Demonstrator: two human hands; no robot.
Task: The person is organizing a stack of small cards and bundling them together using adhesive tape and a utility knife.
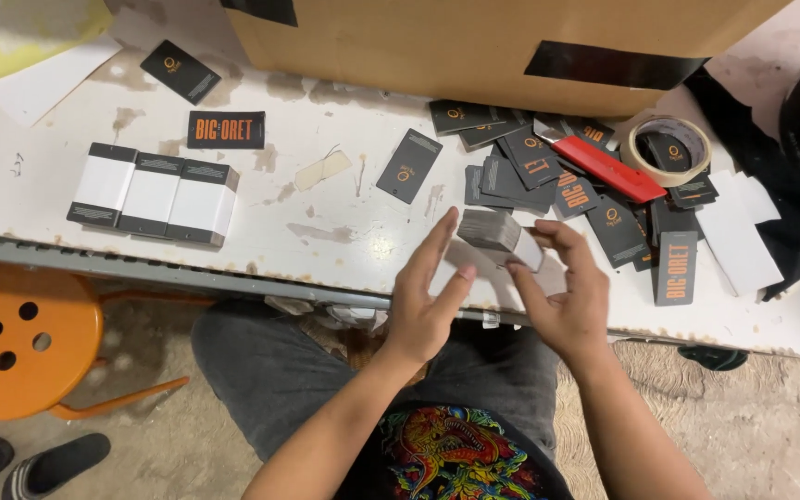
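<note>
Scuffed white counter (pixel 326 199), paint chipped along the near edge, big cardboard box (pixel 511 42) at the back.

Right hand (pixel 562 301) has its fingers closed around one end of a squared stack of dark tags (pixel 502 236), held just over the counter near the front edge. Left hand (pixel 423 301) is open, fingers spread, just beside the stack's other end; looks apart from it, though contact is hard to tell from this angle.

Risks, as I judge them:
- Stack is pinched from one end only. Loosen the grip and the tags fan out or slide off the counter edge onto the floor.
- Left hand closing in off-square would shear the stack out of alignment.
- Loose tag pile (pixel 594 194) lies right behind the stack; strays could mix in or get swept.
- Red utility knife (pixel 608 168) sits on that pile, within reach of the right hand. Blade state not visible; any blind reach there is a snag hazard.

Around:
- Tape roll (pixel 668 148) near the knife, on the pile's far side.
- Three banded bundles (pixel 155 194) in a row at left, well apart.
- Single tags scattered mid-counter.
- Orange stool (pixel 20 343) below left, clear of both hands.
</note>
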